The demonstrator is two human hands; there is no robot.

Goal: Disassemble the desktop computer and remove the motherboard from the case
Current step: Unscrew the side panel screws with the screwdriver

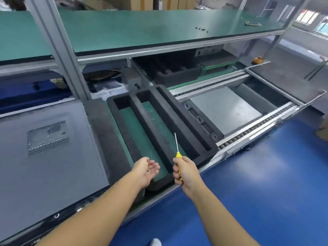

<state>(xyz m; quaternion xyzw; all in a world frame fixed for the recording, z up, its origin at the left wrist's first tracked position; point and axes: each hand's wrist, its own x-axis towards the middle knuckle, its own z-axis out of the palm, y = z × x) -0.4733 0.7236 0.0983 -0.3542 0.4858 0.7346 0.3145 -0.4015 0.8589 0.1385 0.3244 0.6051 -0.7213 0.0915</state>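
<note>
At the far left a grey computer case (44, 166) lies flat on the workbench, its broad side panel facing up. A patch of small vent holes (48, 137) sits in the upper middle of that panel. The case's near edge runs along the front of the bench, under the left forearm.

Just right of the case is a black foam tray (179, 121) with long open slots, lying on a green mat (134, 128) that shows through the slots.

The left hand (147, 170) hovers over the near end of this tray, palm turned up, fingers relaxed and gently cupped close together. A small speck lies in the palm, too small to make out.

Beside it, apart from it, the right hand (184, 172) is curled round the yellow handle of a screwdriver (177, 153), all fingers wrapped tight. The thin metal shaft points up and away over the foam tray, touching nothing.

Further right, a roller track (257, 130) borders a flat grey plate (225, 110), with blue floor (266, 192) in front.

Above everything runs a green-topped shelf (142, 31), and a few small dark screws (201, 29) lie toward its right end.
</note>
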